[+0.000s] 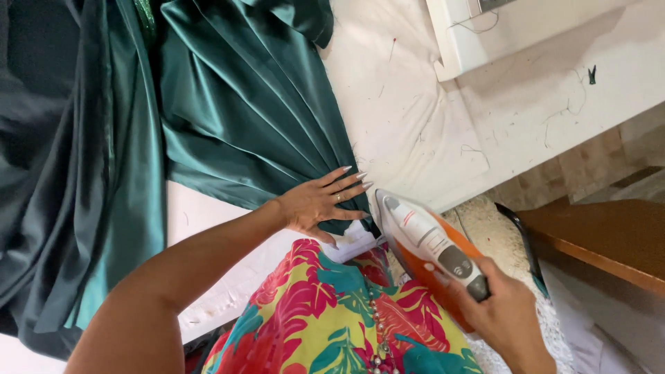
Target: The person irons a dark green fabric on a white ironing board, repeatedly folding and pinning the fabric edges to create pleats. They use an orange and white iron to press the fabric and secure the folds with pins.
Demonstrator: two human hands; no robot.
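The left hand (320, 204) lies flat and released, fingers spread on the gathered end of the dark green satin fabric (235, 111), pinning its pleats against the white padded desk (415, 125). The right hand (509, 318) is clenched around the handle of the orange and white iron (429, 253), held just off the desk's edge, near the fabric.

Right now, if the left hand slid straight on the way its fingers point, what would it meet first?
The left hand lies on the green satin fabric; its fingers point past the fabric's edge, so the white padded board probably comes next.
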